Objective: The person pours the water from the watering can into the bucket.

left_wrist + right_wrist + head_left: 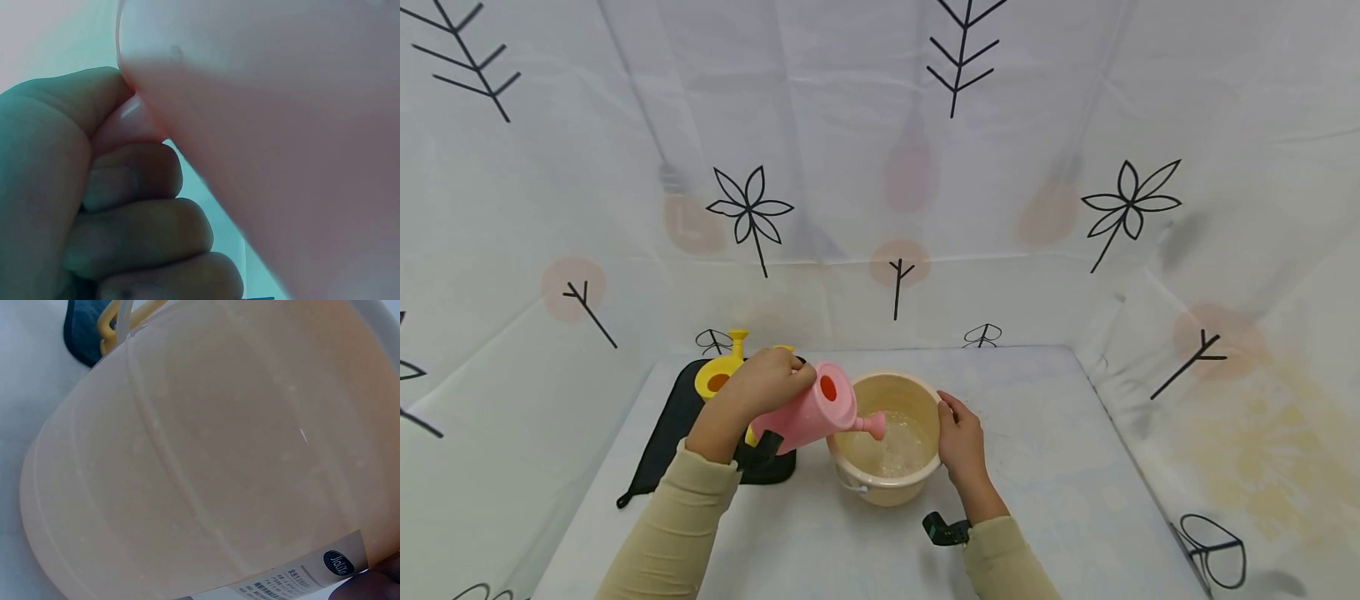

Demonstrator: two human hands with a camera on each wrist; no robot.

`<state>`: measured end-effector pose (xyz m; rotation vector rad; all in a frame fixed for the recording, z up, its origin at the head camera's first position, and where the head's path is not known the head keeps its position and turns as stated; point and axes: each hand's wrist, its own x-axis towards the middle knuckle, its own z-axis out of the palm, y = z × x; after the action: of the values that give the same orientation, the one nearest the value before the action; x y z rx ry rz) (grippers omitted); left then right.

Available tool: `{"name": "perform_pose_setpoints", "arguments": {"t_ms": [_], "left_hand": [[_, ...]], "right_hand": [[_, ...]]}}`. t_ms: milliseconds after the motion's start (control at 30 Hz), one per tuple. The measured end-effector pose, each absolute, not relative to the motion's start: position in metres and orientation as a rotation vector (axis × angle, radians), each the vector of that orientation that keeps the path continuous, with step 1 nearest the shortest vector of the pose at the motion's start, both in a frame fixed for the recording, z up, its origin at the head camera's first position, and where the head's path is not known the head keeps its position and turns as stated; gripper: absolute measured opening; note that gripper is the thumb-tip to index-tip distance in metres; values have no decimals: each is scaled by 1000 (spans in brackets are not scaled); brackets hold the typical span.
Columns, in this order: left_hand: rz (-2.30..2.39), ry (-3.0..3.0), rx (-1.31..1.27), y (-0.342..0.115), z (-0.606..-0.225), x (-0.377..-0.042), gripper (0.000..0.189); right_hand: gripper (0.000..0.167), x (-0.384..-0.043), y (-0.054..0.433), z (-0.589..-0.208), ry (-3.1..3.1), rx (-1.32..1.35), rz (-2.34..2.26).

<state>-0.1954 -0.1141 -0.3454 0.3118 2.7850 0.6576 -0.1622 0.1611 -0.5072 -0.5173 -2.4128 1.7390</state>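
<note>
My left hand (765, 382) grips the handle of a pink watering can (805, 414), its fingers curled tightly in the left wrist view. The can is tilted, its sprinkler spout pointing right over a cream bucket (887, 492). Inside the bucket the surface looks wet and bubbly, as with water. My right hand (961, 437) holds the bucket's right rim, thumb and fingers on either side of the wall. In the right wrist view the bucket's side (206, 444) fills most of the picture, with a printed label (300, 575) near a fingertip.
A yellow watering can (718, 367) stands on a black mat (677, 425) at the left, partly hidden by my left arm. More yellow parts show behind the pink can. A white cloth covers the table (1015, 400), and patterned white curtains (880, 167) enclose it.
</note>
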Motion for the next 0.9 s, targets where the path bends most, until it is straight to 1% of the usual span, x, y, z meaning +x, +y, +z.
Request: {"name": "perform_pose_setpoints", "arguments": {"t_ms": [300,900], "left_hand": [[666,2778,290,-113,-345,-195,32],[631,2802,349,-112,-345,-198,35]], "right_hand": [[41,-161,161,-507,-2400,-514,1744],[40,-161,161,-509,-2344,-472,1735]]}}
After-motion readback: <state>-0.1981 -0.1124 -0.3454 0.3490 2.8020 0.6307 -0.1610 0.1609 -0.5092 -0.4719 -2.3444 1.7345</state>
